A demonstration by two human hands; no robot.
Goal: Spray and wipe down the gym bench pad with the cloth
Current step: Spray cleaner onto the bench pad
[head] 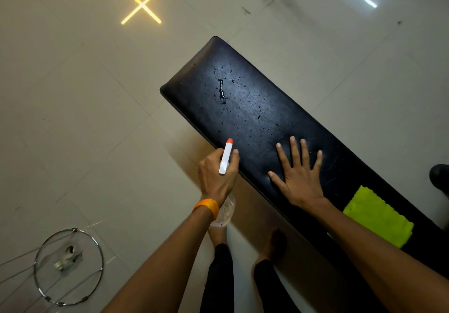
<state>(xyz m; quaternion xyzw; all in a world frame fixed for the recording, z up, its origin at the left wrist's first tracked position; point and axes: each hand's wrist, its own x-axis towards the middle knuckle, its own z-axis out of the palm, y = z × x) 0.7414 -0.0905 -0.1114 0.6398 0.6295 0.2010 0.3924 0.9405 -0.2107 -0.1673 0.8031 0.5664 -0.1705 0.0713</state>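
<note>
While left hand [215, 175] grips bottle [226, 157], cloth [379, 218] lies near right hand [302, 182].

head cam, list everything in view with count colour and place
pad: 1, black, diagonal from centre to lower right
droplets: many, clear, far half of pad
cloth: 1, yellow-green, on pad's near end
bottle: 1, white head with orange tip, beside pad's left edge
ring: 1, silver wire, floor lower left
floor: 1, beige tiles, around pad
reflections: 2, yellow cross and white bar, floor top
dark object: 1, black, right edge
wristband: 1, orange, left wrist
legs: 2, black trousers, on floor beside pad
left hand: 1, grips bottle
right hand: 1, flat on pad, fingers spread
</note>
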